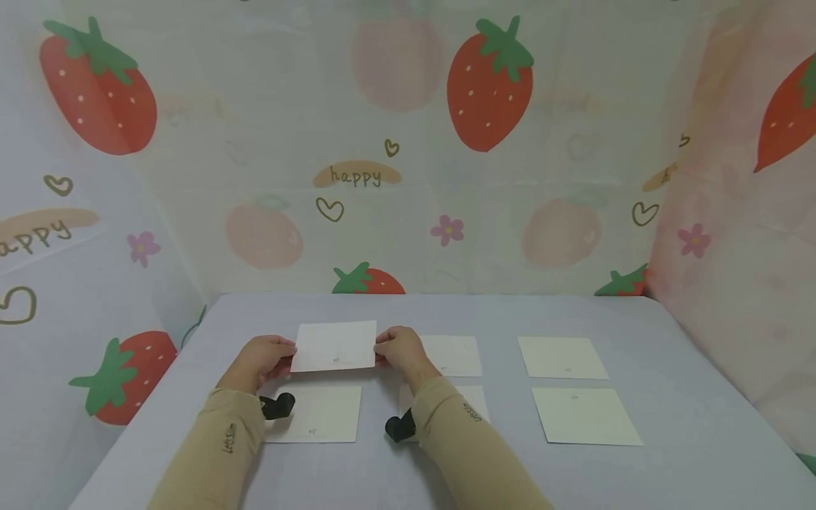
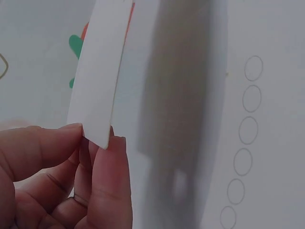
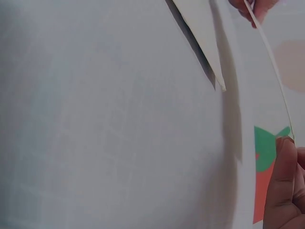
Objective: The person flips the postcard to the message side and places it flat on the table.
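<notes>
Both hands hold a white card [image 1: 334, 347] up over the table, its face tilted toward the head camera with a tiny mark near the lower edge. My left hand [image 1: 264, 358] pinches the card's left edge; in the left wrist view the thumb and fingers [image 2: 112, 181] grip a corner of it. At the opposite edge, my right hand [image 1: 403, 350] pinches the card between thumb and fingers. Seen edge-on in the right wrist view, the card [image 3: 274, 62] bows slightly between the hands. Just below it on the table lies another card [image 1: 325, 414].
More pale cards lie on the table [image 1: 510, 474]: one card [image 1: 462, 354] beyond the right hand, another card [image 1: 474, 400] partly behind the right sleeve, and an upper card [image 1: 564, 358] and lower card [image 1: 586, 418] at right. Strawberry-printed cloth [image 1: 274, 127] surrounds the table's back and sides.
</notes>
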`<state>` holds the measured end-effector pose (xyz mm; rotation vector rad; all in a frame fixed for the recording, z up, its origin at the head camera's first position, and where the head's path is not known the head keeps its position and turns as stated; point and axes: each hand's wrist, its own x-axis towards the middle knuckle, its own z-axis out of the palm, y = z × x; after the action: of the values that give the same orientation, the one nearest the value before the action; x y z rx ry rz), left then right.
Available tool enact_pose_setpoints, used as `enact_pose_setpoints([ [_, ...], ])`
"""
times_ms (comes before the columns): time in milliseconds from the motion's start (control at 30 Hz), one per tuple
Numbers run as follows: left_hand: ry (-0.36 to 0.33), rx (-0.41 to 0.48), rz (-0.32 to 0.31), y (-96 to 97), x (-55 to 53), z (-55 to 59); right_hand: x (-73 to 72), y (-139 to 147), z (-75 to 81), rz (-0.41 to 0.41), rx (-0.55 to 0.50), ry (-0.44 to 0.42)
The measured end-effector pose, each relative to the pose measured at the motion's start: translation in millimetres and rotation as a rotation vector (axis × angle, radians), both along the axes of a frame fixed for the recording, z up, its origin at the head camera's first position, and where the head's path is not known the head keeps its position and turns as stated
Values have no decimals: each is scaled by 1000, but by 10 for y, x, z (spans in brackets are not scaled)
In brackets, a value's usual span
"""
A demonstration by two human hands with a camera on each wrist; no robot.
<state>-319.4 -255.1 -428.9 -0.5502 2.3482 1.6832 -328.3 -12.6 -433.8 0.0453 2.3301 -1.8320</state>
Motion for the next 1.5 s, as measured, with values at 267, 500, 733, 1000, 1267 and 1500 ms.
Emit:
enact_pose_setpoints([
  [267,2,-8,-4,-15,6,18,1,-5,22,1,-39,-16],
  [500,5,6,0,-19,4,9,-28,13,11,9,-28,-23],
  [733,13,28,2,-27,-3,10,-20,23,27,-1,-37,-36],
  [1000,10,32,9,-22,-19,11,-48,40,-7,-10,-23,-34],
  [1267,8,34,14,-2,-36,15,-49,79,-23,-18,-51,-34],
  [1500,19,28,-1,0,-41,25,-62,112,-40,-15,-52,-37],
])
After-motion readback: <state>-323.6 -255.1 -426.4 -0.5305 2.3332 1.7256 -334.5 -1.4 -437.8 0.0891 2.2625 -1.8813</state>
